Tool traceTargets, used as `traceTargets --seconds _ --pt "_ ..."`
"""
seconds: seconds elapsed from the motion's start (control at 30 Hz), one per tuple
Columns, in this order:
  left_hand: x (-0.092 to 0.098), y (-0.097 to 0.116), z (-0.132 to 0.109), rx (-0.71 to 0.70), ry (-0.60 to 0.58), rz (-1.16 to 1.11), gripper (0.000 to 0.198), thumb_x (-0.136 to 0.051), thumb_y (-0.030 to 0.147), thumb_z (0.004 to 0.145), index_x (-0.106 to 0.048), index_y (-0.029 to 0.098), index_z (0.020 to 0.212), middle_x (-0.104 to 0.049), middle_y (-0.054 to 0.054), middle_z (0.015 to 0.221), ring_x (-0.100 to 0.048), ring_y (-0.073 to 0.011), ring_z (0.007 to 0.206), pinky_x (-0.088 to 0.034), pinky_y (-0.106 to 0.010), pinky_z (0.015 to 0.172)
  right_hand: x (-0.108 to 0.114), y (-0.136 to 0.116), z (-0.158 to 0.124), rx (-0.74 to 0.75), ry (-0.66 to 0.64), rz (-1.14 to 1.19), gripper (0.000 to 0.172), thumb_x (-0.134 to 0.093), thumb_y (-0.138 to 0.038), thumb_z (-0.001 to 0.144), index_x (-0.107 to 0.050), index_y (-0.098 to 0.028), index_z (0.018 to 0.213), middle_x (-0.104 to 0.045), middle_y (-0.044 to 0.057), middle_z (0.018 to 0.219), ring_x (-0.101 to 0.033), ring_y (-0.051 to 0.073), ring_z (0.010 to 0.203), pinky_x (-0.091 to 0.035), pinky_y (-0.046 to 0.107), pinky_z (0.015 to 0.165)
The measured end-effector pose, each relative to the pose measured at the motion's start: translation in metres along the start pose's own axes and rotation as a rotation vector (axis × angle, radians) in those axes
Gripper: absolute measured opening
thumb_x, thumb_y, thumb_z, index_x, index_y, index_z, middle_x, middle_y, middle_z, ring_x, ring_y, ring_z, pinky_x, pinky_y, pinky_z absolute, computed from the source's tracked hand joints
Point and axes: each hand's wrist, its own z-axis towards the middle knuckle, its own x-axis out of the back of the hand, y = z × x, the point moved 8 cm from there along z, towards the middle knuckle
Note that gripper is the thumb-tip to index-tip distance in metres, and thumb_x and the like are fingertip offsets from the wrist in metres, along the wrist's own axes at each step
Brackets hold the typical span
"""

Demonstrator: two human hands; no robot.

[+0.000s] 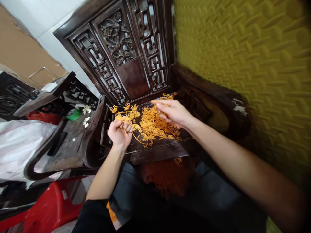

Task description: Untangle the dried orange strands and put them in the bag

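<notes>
My left hand has its fingers curled around a thin orange plastic sprig with small claw-like, flower-shaped ends that stand up above the fist. A loose stem of the same kind curves down to the right of it. My right hand hovers over or rests against the heap of orange plastic sprigs; from this angle I cannot tell which. Its thumb and forefinger are drawn together, and whatever lies between them is too small to name. The heap lies on the dark wooden seat of a carved chair.
Behind the heap rises the carved chair back, with a padded yellow-green wall panel at right. A wooden side chair at left bears a green tape roll and white flower pieces. A red plastic stool stands lower left.
</notes>
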Motion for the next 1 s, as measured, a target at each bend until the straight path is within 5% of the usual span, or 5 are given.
traceTargets --seconds 0.17,0.33,0.57,0.9,1.0 --pt "0.003 -0.006 0.002 0.043 0.026 -0.018 0.033 -0.056 0.024 0.068 -0.026 0.019 0.056 -0.03 0.004 0.05 -0.025 -0.0061 0.038 -0.024 -0.023 0.041 -0.036 -0.001 -0.01 0.181 -0.118 -0.378 0.06 -0.065 -0.064 0.086 -0.072 -0.017 0.123 -0.072 0.006 0.082 -0.065 0.016 0.071 -0.052 0.032 0.066" --pt "0.004 -0.012 0.003 0.06 0.049 -0.068 0.029 -0.055 0.021 0.07 -0.03 0.019 0.055 -0.031 0.004 0.05 -0.028 -0.0064 0.037 -0.024 -0.024 0.04 -0.058 0.0 -0.017 0.365 -0.155 -0.486 0.047 -0.066 -0.054 0.09 -0.07 -0.019 0.121 -0.068 0.011 0.13 -0.061 0.024 0.123 -0.043 0.043 0.109" --pt "0.002 -0.009 -0.001 0.03 0.042 -0.091 0.03 -0.052 0.02 0.066 -0.026 0.02 0.054 -0.029 0.004 0.046 -0.024 -0.0062 0.036 -0.022 -0.023 0.04 -0.036 0.021 -0.005 0.179 0.109 -0.259 0.038 -0.064 -0.056 0.089 -0.065 -0.018 0.083 -0.047 -0.006 0.052 -0.04 0.009 0.044 -0.032 0.024 0.045" --pt "0.02 0.015 0.002 -0.102 0.144 -0.055 0.031 -0.051 0.023 0.063 -0.021 0.021 0.056 -0.025 0.006 0.045 -0.021 -0.0061 0.035 -0.021 -0.024 0.04 0.048 0.024 0.016 0.034 0.598 0.166 0.027 -0.068 -0.035 0.092 -0.051 -0.02 0.077 -0.043 -0.007 0.056 -0.042 0.005 0.039 -0.031 0.018 0.036" --pt "0.029 0.021 0.006 -0.108 0.16 -0.037 0.034 -0.051 0.024 0.063 -0.018 0.021 0.055 -0.026 0.006 0.045 -0.021 -0.0061 0.035 -0.02 -0.025 0.04 0.044 0.023 0.015 -0.082 0.482 0.27 0.019 -0.059 -0.024 0.098 -0.054 -0.017 0.081 -0.055 -0.003 0.065 -0.058 0.007 0.048 -0.051 0.019 0.047"
